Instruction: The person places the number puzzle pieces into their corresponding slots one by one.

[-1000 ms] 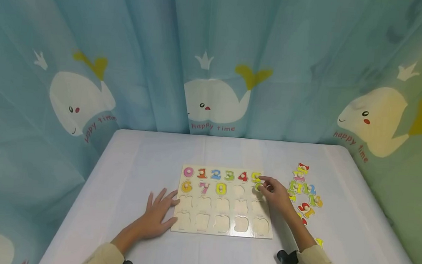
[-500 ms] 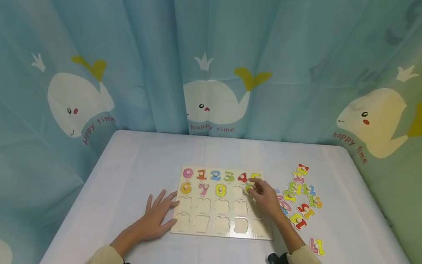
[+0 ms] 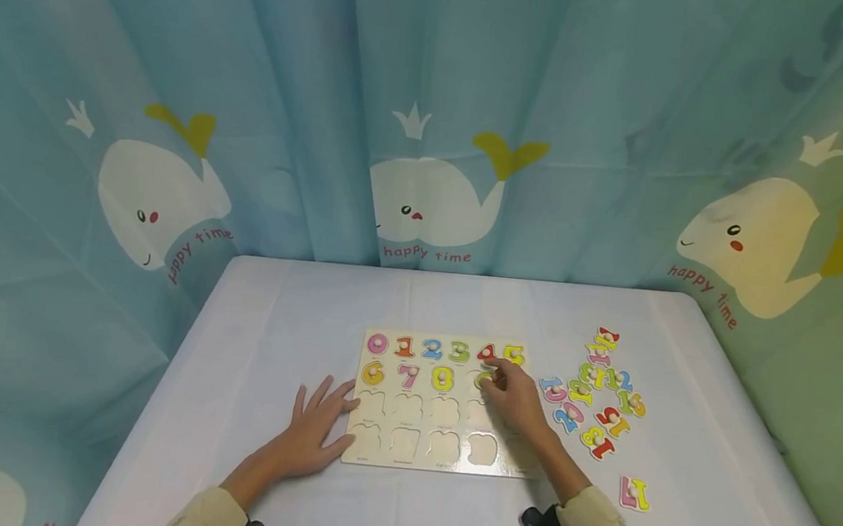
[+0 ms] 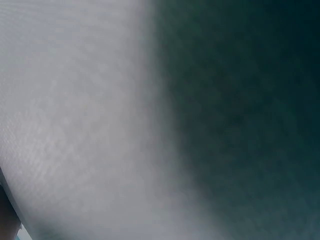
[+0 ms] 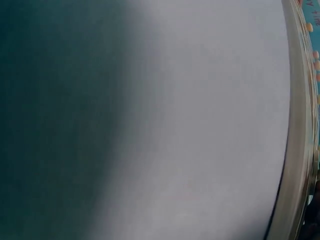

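A pale wooden number puzzle board (image 3: pixel 415 461) lies on the white table, with knobbed pieces 0 to 8 in its top two rows. My left hand (image 3: pixel 310 434) rests flat at the board's left edge, fingers spread and fingertips touching it. Over the second row, my right hand (image 3: pixel 518 398) pinches a small green number piece (image 3: pixel 482 380) at the recess just right of the yellow 8 (image 3: pixel 442 378). Fingers cover most of that piece. The lower two rows show bare cut-out recesses. The right wrist view catches the board's edge (image 5: pixel 295 120) along its right side.
Several loose two-digit number pieces lie right of the board, among them a red and yellow 18 (image 3: pixel 597 442) and a pink and yellow 17 (image 3: pixel 634 494). A blue whale-print curtain (image 3: pixel 299 119) hangs behind the table (image 3: pixel 297 311). The left wrist view is mostly blurred cloth.
My right hand has moved left across the second row with the green number piece, from the board's right side to the recess beside the 8. My left hand has stayed in place.
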